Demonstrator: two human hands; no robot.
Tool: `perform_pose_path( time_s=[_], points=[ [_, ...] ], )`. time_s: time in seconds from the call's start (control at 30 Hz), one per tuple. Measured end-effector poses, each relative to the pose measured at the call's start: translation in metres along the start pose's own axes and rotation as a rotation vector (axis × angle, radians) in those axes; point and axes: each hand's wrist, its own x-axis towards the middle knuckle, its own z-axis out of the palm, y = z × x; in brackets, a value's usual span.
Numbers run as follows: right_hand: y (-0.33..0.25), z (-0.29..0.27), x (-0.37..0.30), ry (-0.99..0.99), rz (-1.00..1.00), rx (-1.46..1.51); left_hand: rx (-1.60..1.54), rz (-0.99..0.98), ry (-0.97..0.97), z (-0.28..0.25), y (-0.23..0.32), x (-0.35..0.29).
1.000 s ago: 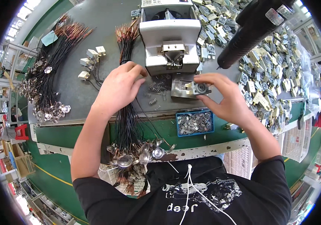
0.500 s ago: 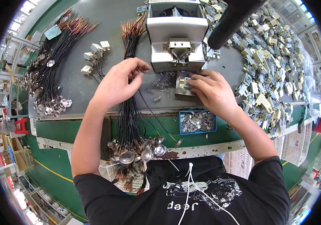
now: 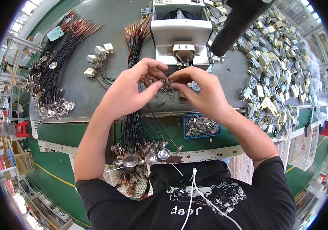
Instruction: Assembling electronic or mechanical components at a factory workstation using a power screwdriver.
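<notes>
My left hand point(image 3: 135, 86) hovers over the bench with fingers curled and the thumb toward the others; whatever they hold is too small to make out. Facing it, my right hand point(image 3: 202, 88) has thumb and index finger brought together at the pile of small coil springs point(image 3: 166, 89). I cannot tell whether a spring is between its fingertips. Partly hidden under the right hand, a round grey-blue part point(image 3: 195, 86) sits by a metal block point(image 3: 182, 97). Behind the hands stands a white bench machine point(image 3: 181, 32).
Black wire bundles point(image 3: 131, 128) with metal cups hang over the front edge; another bundle point(image 3: 56, 61) lies left. A blue tray point(image 3: 202, 135) holds small metal pieces. Switch-like housings point(image 3: 265, 73) heap at right. A dark thick bar point(image 3: 235, 28) juts in above.
My right hand has left the metal block and moved left to the springs, uncovering the round part. My left hand has shifted slightly right, so the two hands nearly meet.
</notes>
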Motion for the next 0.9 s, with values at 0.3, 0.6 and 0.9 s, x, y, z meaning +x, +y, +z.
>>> perform_pose_path(
  time_s=[0.3, 0.6, 0.9],
  points=[
    [-0.006, -0.001, 0.003, -0.075, 0.354, 0.184, 0.491, 0.28, 0.096, 0.006, 0.011, 0.0],
    [0.004, 0.015, 0.014, -0.088, 0.358, -0.054, 0.737, 0.445, 0.253, -0.023, 0.003, -0.007],
    [-0.026, 0.015, -0.05, -0.668, 0.15, -0.433, 0.522, -0.143, -0.218, -0.029, -0.009, -0.028]
  ],
)
